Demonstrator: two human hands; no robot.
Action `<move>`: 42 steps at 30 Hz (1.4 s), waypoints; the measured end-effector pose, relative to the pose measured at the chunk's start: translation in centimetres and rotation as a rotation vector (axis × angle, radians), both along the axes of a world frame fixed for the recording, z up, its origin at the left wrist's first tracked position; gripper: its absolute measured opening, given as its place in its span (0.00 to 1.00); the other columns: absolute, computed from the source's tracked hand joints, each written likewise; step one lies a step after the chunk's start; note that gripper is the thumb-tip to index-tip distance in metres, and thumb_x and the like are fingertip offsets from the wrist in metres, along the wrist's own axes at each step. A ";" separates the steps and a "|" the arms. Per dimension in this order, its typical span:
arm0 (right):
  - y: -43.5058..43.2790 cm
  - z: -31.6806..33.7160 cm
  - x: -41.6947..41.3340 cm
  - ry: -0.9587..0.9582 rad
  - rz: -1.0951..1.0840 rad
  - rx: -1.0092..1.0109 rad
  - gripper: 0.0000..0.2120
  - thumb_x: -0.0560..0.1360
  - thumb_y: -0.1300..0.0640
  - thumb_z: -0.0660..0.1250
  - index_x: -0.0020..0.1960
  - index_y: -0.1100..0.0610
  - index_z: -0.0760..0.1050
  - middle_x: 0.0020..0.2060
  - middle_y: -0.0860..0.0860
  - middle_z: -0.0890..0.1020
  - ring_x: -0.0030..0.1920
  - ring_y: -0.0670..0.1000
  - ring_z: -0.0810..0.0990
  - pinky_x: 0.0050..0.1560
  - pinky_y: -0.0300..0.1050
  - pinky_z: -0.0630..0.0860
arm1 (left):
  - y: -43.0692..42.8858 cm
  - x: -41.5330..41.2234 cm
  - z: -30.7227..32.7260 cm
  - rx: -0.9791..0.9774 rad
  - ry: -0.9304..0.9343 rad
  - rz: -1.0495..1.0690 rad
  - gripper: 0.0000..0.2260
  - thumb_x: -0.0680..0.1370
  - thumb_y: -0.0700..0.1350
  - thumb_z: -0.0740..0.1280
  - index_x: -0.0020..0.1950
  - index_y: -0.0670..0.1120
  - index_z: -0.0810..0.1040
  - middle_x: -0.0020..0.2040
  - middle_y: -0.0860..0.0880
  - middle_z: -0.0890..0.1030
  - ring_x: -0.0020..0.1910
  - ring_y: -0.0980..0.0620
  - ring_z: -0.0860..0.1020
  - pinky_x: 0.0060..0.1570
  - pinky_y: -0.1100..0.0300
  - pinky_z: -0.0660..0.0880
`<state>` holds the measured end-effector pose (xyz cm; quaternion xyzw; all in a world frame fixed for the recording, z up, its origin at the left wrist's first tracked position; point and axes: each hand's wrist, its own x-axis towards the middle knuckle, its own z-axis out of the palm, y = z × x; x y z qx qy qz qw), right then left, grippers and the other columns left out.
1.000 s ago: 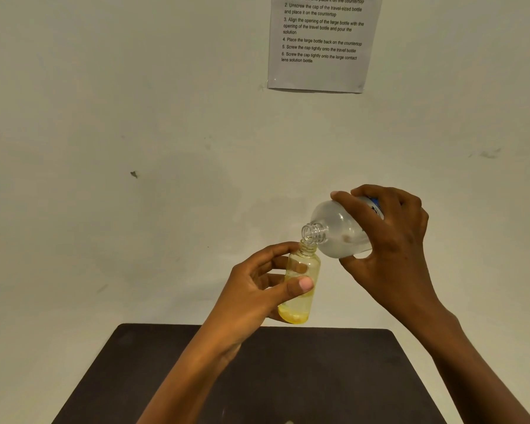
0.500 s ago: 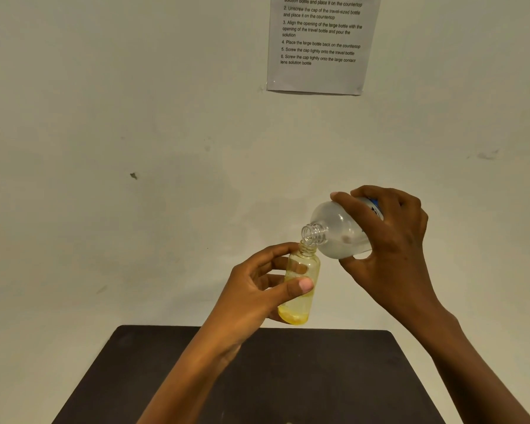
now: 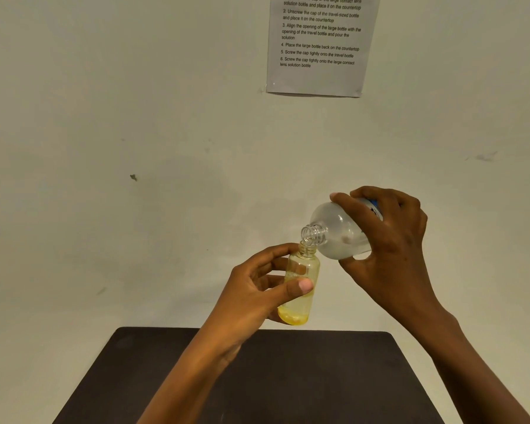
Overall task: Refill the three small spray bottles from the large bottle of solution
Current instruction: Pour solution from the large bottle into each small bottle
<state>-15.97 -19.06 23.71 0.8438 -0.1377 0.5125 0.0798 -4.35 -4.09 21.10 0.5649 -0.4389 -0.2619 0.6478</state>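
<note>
My left hand (image 3: 257,289) grips a small clear bottle (image 3: 300,304) with a yellow tint, held upright and uncapped above the table's far edge. My right hand (image 3: 389,246) holds the large clear bottle (image 3: 337,231) tipped to the left, its threaded open mouth resting at the small bottle's neck. The large bottle has a blue label mostly hidden under my fingers. The small bottle holds a pale yellowish liquid, denser yellow at its base. No other small bottles or caps are in view.
A dark brown table (image 3: 318,377) fills the lower middle, its far edge against a plain pale wall. A printed instruction sheet (image 3: 318,44) is taped to the wall at upper right.
Both hands and bottles hold almost the same pose; the view has tilted slightly so the sheet sits a little lower.
</note>
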 end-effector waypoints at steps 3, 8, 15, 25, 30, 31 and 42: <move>0.1 0.0 0.0 0.004 -0.005 0.001 0.39 0.58 0.62 0.79 0.63 0.47 0.66 0.57 0.56 0.74 0.60 0.57 0.64 0.56 0.52 0.63 | 0.0 0.0 0.0 0.001 0.001 -0.001 0.21 0.62 0.50 0.72 0.54 0.60 0.76 0.54 0.51 0.80 0.53 0.47 0.80 0.43 0.50 0.82; 0.0 0.0 0.0 0.008 -0.002 0.004 0.39 0.57 0.62 0.79 0.63 0.47 0.66 0.57 0.57 0.75 0.60 0.57 0.64 0.56 0.52 0.62 | -0.1 0.0 0.0 0.001 -0.001 -0.003 0.21 0.61 0.51 0.72 0.53 0.60 0.76 0.54 0.51 0.80 0.52 0.48 0.80 0.42 0.51 0.82; -0.1 0.0 0.1 -0.001 0.004 -0.004 0.40 0.57 0.62 0.79 0.64 0.47 0.65 0.57 0.57 0.75 0.60 0.57 0.64 0.55 0.56 0.66 | -0.1 0.0 0.0 0.003 -0.010 0.000 0.21 0.61 0.51 0.71 0.54 0.60 0.76 0.54 0.52 0.80 0.53 0.48 0.80 0.42 0.52 0.82; -0.1 -0.1 0.1 0.010 -0.005 -0.004 0.39 0.57 0.61 0.79 0.63 0.47 0.66 0.58 0.56 0.74 0.60 0.57 0.64 0.55 0.56 0.65 | -0.1 0.0 -0.1 0.006 -0.005 -0.004 0.21 0.61 0.51 0.71 0.54 0.60 0.75 0.54 0.52 0.79 0.53 0.47 0.80 0.42 0.53 0.82; -0.2 -0.1 0.1 0.006 -0.007 -0.004 0.39 0.58 0.61 0.79 0.63 0.47 0.66 0.57 0.57 0.74 0.60 0.57 0.64 0.55 0.55 0.65 | -0.1 0.0 -0.1 0.008 -0.006 -0.002 0.22 0.61 0.51 0.71 0.54 0.59 0.75 0.55 0.51 0.79 0.53 0.47 0.80 0.42 0.52 0.82; -0.1 -0.1 0.1 0.004 -0.006 -0.004 0.39 0.58 0.61 0.79 0.64 0.47 0.66 0.57 0.57 0.74 0.60 0.57 0.64 0.55 0.55 0.65 | -0.2 0.0 -0.1 0.007 -0.006 -0.002 0.21 0.61 0.51 0.71 0.54 0.60 0.75 0.55 0.51 0.79 0.53 0.47 0.80 0.42 0.52 0.82; -0.1 -0.1 0.0 0.003 -0.006 -0.003 0.39 0.58 0.62 0.79 0.64 0.47 0.66 0.58 0.57 0.74 0.61 0.57 0.64 0.56 0.54 0.64 | -0.1 0.0 -0.1 0.005 -0.009 0.003 0.21 0.62 0.51 0.71 0.55 0.60 0.75 0.55 0.51 0.79 0.54 0.47 0.80 0.43 0.51 0.82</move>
